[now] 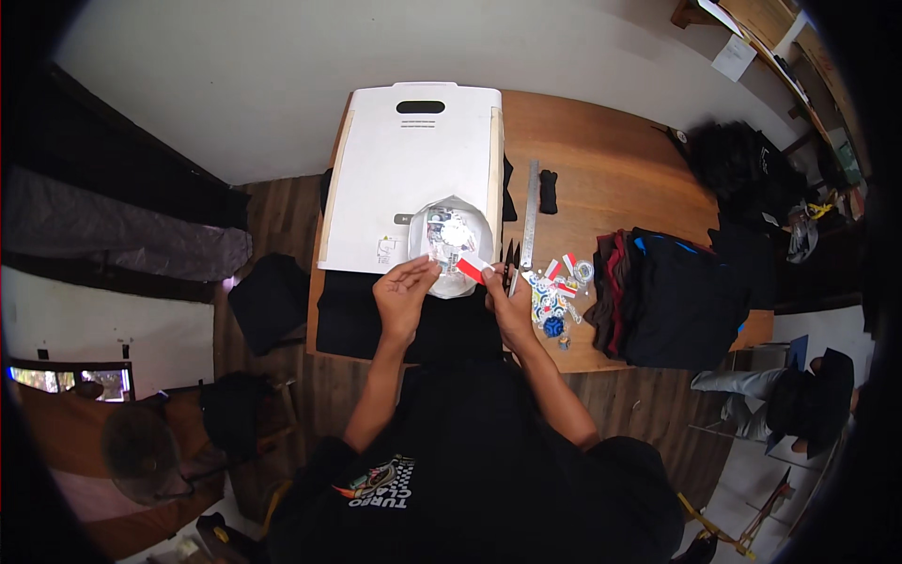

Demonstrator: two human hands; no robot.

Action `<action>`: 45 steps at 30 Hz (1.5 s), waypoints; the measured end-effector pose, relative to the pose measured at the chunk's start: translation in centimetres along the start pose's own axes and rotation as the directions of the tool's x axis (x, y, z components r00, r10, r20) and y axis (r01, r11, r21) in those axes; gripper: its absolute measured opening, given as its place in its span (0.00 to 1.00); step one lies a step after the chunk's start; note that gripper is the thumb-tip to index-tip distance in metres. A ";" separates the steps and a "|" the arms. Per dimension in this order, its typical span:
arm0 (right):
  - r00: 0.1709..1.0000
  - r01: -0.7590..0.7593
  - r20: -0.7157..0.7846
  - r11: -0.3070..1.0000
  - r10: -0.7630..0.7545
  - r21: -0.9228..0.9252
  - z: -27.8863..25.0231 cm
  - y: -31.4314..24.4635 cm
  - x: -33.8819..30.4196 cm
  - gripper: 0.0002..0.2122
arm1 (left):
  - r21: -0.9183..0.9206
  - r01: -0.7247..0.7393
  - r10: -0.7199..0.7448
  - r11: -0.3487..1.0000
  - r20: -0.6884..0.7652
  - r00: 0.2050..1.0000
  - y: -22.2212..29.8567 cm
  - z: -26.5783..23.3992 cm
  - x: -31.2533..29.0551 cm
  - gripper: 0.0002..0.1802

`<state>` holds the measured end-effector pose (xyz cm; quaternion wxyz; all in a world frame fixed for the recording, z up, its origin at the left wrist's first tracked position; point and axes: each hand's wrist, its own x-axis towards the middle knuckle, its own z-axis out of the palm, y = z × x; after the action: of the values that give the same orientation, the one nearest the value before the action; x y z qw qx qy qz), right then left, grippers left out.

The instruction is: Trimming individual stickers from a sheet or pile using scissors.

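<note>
A round white-rimmed roll or bowl [476, 212] with a clear, shiny middle sits at the lower right of a large white panel [413, 169] with a dark handle slot. My left hand [404, 296] is at its lower left edge, thumb and fingertips pinched together; what is between them is too small to make out. My right hand [510, 305] grips a red-and-white card [473, 268] over the lower right of the round thing. Dark scissor-like blades [510, 252] show just beyond my right fingers; whether I hold them is unclear. Black cloth [404, 320] lies under my hands.
Right of my hands lie a metal ruler [532, 207], a black bundle [549, 192], a patterned packet [547, 299], a clear tape roll [583, 272] and a blue round object [553, 326]. Folded dark garments [681, 301] are piled farther right. Another person [808, 404] is at far right.
</note>
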<state>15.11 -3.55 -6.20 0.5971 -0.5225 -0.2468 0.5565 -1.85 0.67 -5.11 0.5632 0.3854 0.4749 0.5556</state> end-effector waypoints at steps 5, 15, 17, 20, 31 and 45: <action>1.000 -0.022 -0.021 0.997 0.021 -0.072 -0.9 1.6 -0.4 0.09 | -0.027 0.054 -0.053 0.998 0.016 0.998 -0.3 -2.9 -0.7 0.07; 0.925 -0.175 -0.330 0.982 0.189 0.072 -6.0 3.3 -1.0 0.05 | 0.204 -0.137 0.101 0.969 0.180 0.979 1.0 -4.6 -1.8 0.10; 0.889 -0.172 -0.419 0.983 0.186 0.072 -8.5 5.6 0.1 0.05 | 0.145 -0.082 0.054 0.986 0.185 0.981 0.8 -4.3 -2.1 0.04; 0.845 -0.198 -0.474 0.968 0.249 0.157 -10.4 5.7 1.5 0.05 | 0.223 -0.132 0.066 0.966 0.280 0.958 0.5 -4.6 -2.1 0.05; 0.799 -0.133 -0.502 0.911 0.332 0.391 -14.4 5.2 6.8 0.11 | 0.203 -0.141 0.093 0.969 0.229 0.969 -1.0 -7.2 -3.8 0.09; 0.759 -0.238 -0.586 0.959 0.283 0.155 -18.8 9.3 -8.4 0.11 | 0.700 -0.661 -0.011 0.272 0.689 0.725 -19.1 -9.8 -12.1 0.19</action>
<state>25.64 -19.45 -18.39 0.5792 -0.6796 0.0510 0.4473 -5.53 -13.92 -24.69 0.2196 0.8719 0.4103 0.1526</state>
